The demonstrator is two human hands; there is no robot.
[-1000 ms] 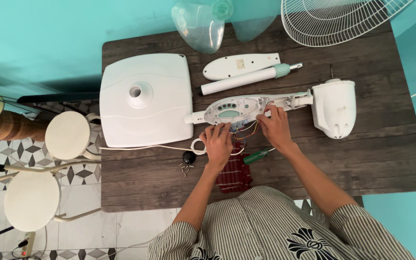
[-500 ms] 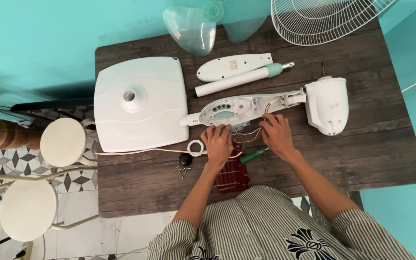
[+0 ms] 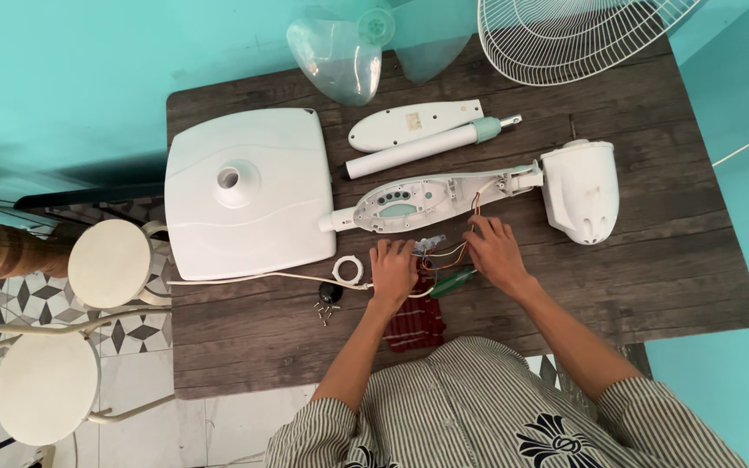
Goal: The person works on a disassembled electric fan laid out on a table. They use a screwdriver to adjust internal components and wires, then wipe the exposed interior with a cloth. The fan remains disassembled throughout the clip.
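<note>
A dismantled white standing fan lies on a dark wooden table (image 3: 652,286). My left hand (image 3: 394,270) rests palm down just below the open control housing (image 3: 426,201), its fingertips at a small switch part with coloured wires (image 3: 433,247). My right hand (image 3: 496,251) lies beside it, fingers spread over the same wires, which run up to the housing. A green-handled screwdriver (image 3: 454,281) sits between my two wrists. Whether either hand pinches the wires I cannot tell.
A square white fan base (image 3: 249,191) lies at left, the motor head (image 3: 581,189) at right, and a white tube (image 3: 426,147) and cover plate (image 3: 413,122) behind. Clear blades (image 3: 340,52) and a wire grille (image 3: 565,35) sit at the far edge. Loose screws (image 3: 323,312), a white ring (image 3: 348,268) and round stools (image 3: 110,263) are at left.
Both hands have drawn back a little from the control housing toward me, and now rest over the loose wires. The view has shifted slightly.
</note>
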